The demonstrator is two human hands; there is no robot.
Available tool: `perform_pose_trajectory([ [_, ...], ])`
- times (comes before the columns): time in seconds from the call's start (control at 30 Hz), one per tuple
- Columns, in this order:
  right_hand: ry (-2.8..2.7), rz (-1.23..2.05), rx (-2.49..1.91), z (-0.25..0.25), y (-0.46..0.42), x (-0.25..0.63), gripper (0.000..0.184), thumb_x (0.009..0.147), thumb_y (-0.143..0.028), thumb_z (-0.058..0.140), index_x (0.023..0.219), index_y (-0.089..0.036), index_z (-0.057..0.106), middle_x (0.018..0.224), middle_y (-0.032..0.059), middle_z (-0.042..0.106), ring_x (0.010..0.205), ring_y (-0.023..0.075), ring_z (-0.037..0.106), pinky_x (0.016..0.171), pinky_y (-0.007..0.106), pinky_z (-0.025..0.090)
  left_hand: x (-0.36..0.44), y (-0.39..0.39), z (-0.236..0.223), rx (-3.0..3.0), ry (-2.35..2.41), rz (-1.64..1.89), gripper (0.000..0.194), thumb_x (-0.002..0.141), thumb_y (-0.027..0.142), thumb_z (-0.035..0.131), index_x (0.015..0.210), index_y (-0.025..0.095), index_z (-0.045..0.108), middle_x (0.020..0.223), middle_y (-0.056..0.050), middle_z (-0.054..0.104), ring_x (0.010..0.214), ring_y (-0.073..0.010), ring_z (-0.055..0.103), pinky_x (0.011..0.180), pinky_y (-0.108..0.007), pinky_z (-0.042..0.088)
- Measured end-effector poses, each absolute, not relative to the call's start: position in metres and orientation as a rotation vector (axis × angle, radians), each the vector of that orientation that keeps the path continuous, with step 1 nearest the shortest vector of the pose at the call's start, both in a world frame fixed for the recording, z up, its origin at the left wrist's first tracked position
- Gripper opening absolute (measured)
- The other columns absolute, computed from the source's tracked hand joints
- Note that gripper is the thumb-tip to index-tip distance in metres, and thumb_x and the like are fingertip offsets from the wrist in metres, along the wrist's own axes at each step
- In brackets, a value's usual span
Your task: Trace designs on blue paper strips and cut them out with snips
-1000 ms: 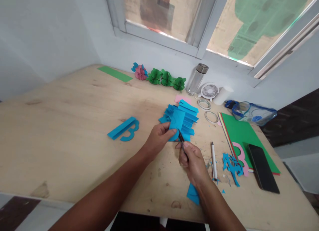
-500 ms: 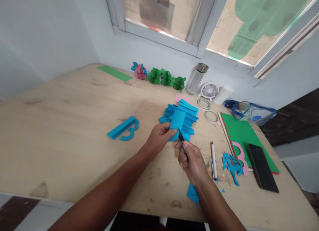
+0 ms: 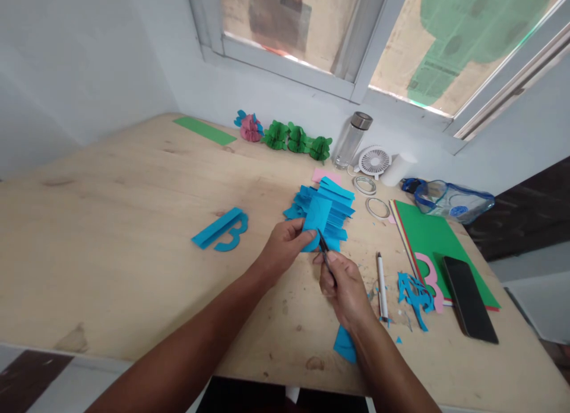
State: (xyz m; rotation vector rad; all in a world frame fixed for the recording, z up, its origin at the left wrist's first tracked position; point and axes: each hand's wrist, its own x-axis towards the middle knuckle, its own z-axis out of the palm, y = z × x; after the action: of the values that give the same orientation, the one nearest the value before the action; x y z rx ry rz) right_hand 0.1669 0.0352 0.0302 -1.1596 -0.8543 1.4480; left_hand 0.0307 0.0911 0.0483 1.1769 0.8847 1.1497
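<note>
A blue paper piece (image 3: pixel 319 209) is sitting near the frame's centre, pinched by the left hand (image 3: pixel 284 242) between thumb and fingers. The right hand (image 3: pixel 345 285), closed around black scissors (image 3: pixel 324 245), is holding them at the paper's edge. A white pen (image 3: pixel 382 288) is lying at lower right.

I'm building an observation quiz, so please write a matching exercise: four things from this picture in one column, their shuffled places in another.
1. slim black scissors
2. flat blue paper piece
3. black rectangular phone
4. clear cylindrical bottle

A. partly over the green rectangular paper sheet
B. in the right hand
C. beside the round white fan
D. pinched in the left hand

Pairs: 1-B, 2-D, 3-A, 4-C
</note>
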Motion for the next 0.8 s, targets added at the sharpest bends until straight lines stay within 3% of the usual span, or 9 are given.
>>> perform_pose_trajectory([
  [0.8, -0.851, 1.450, -1.180, 0.0288, 0.0358, 0.1671, 0.048, 0.070, -0.064, 0.072, 0.076, -0.017, 0.062, 0.042, -0.0122, 0.033, 0.037, 0.0045, 0.022, 0.040, 0.021, 0.014, 0.0297, 0.0899, 0.0522, 1.160, 0.900, 1.120, 0.023, 0.072, 0.038, 0.065, 0.064, 0.017, 0.059, 0.062, 0.000, 0.060, 0.058, -0.0131, 0.052, 0.056, -0.024, 0.044],
])
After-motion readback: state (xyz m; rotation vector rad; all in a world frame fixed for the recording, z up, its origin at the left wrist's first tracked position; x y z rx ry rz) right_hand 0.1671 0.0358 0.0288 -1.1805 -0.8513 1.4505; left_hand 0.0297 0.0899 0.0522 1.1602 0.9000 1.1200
